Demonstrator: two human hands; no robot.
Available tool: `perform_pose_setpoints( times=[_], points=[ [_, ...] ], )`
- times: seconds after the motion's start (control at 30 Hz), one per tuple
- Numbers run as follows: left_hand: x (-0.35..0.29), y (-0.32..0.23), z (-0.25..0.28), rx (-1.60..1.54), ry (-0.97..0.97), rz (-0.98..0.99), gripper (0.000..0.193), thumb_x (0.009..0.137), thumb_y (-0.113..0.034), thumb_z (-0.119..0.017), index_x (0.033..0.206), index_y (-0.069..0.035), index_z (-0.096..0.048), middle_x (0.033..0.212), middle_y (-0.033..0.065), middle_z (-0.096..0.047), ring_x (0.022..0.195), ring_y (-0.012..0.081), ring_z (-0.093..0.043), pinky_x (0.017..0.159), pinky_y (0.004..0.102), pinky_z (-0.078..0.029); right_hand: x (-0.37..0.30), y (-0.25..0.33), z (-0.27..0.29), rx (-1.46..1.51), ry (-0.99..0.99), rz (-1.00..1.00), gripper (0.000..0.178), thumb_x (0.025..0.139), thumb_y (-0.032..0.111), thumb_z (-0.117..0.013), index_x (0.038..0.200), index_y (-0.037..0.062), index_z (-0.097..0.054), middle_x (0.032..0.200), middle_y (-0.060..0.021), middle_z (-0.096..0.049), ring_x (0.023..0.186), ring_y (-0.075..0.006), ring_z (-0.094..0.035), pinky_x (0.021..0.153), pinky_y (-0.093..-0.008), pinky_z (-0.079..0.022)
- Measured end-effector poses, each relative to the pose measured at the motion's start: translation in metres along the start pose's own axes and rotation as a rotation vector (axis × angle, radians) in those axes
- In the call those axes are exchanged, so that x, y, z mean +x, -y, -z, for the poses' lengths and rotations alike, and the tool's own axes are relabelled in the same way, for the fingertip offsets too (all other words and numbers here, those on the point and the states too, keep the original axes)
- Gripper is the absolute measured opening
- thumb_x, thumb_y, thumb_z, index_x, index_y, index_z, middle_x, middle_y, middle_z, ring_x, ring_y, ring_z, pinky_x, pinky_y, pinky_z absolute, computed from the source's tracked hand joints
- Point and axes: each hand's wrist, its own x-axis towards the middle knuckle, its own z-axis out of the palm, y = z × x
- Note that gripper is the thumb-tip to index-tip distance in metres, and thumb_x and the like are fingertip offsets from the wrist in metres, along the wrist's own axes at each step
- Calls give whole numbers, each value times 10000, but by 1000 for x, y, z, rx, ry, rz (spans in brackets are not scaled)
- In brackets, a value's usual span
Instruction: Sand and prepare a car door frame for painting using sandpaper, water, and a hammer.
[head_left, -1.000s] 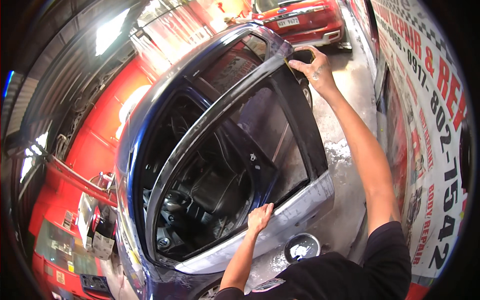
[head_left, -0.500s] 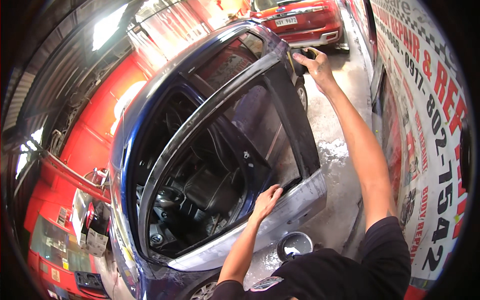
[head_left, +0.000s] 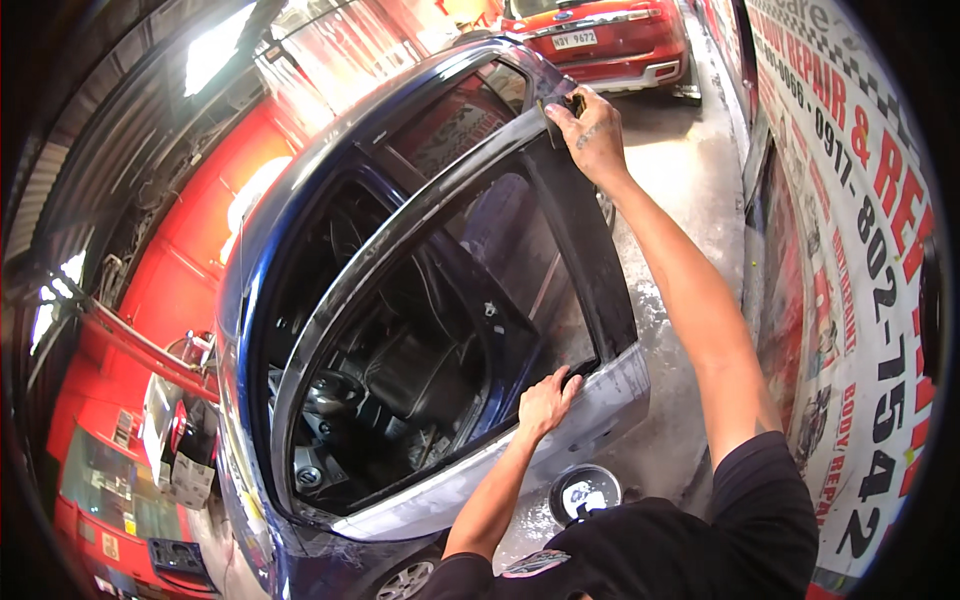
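A car door (head_left: 480,490), with grey bare lower panel and a black window frame, stands swung out from a dark blue car (head_left: 245,300). My left hand (head_left: 547,403) holds the lower edge of its window opening, fingers over the sill. At the upper rear corner of the frame, my right hand (head_left: 597,145) is closed on a dark pad (head_left: 554,124) with a yellowish edge; its exact kind is unclear. The pad is at the frame's corner, partly covered by my fingers. Through the window opening the dark seat (head_left: 405,375) shows.
A round bucket (head_left: 585,492) of whitish liquid stands on the wet floor below the door. A red car (head_left: 610,45) is parked beyond. A printed banner wall (head_left: 850,250) runs along the right, and a red vehicle (head_left: 110,510) is at the lower left.
My right hand has moved left with the pad, from beyond the frame's upper corner onto it. My left hand has shifted slightly right along the sill.
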Motion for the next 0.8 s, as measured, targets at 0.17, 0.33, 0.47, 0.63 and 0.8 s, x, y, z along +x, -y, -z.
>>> perform_pose_setpoints(
  times=[0.17,0.33,0.47,0.63,0.8],
  points=[
    [-3,-2,-3,-10,-14,10,688,1068,-664,-402,1450,-138,-627,1224,216,-749,1085,429,-731,912,550,-576,-2,-9,7,94,23,141,345,930,291,-786,1091,7,-674,703,-169,-652,691,-356,-674,720,-472,-527],
    [2,5,1,-30,-38,-36,692,1070,-664,-395,1449,-133,-627,1209,215,-752,1075,432,-731,909,547,-576,1,-7,1,76,37,108,277,936,200,-772,1014,-33,-644,868,-190,-676,809,-284,-666,789,-399,-517],
    [2,-4,2,9,21,19,693,1072,-659,-393,1451,-128,-626,1223,218,-748,1074,433,-730,909,547,-576,3,-20,5,213,42,134,295,927,201,-782,1025,-28,-624,867,-170,-656,768,-271,-622,782,-373,-511],
    [2,4,1,-15,-46,-34,698,1074,-659,-388,1445,-117,-623,1222,222,-744,1059,435,-732,895,548,-577,2,-2,-2,98,29,110,290,925,207,-796,1030,0,-621,794,-161,-598,720,-252,-599,719,-377,-497],
    [5,-2,-1,8,-15,-25,694,1076,-654,-392,1441,-111,-624,1229,224,-742,1055,436,-732,890,545,-577,1,-20,5,255,-6,151,270,936,183,-794,1038,4,-620,807,-145,-606,727,-229,-588,721,-361,-496]
  ],
)
